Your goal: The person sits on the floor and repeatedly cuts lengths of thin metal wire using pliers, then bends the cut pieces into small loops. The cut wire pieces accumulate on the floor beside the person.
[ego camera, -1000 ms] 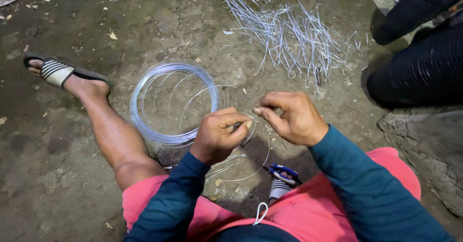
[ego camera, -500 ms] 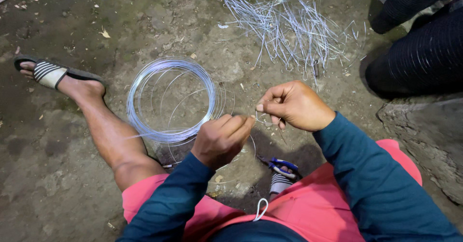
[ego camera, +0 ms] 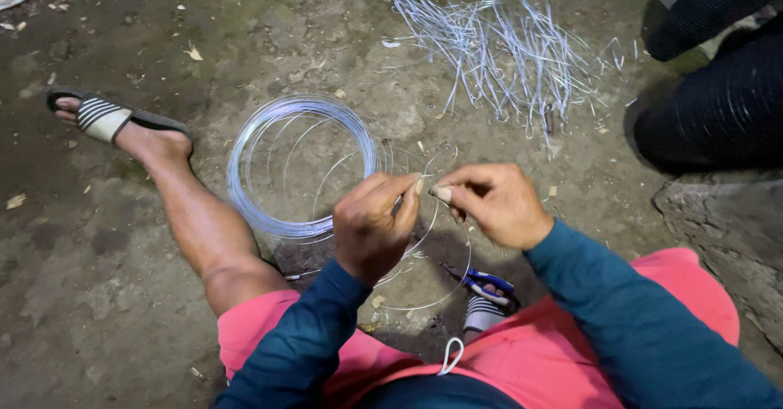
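Dim overall, lit from above; edges darker, pic sharp.

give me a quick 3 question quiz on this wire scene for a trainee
1. True or false: the coil of wire lies on the ground beside the person's bare leg.
2. Which tool lies on the ground below the right hand? A) hammer B) blue-handled pliers C) saw
3. What do the left hand and the right hand pinch between them?

Key
1. True.
2. B.
3. A thin strand of wire, held at the fingertips; the pile of cut wire pieces lies farther off, untouched.
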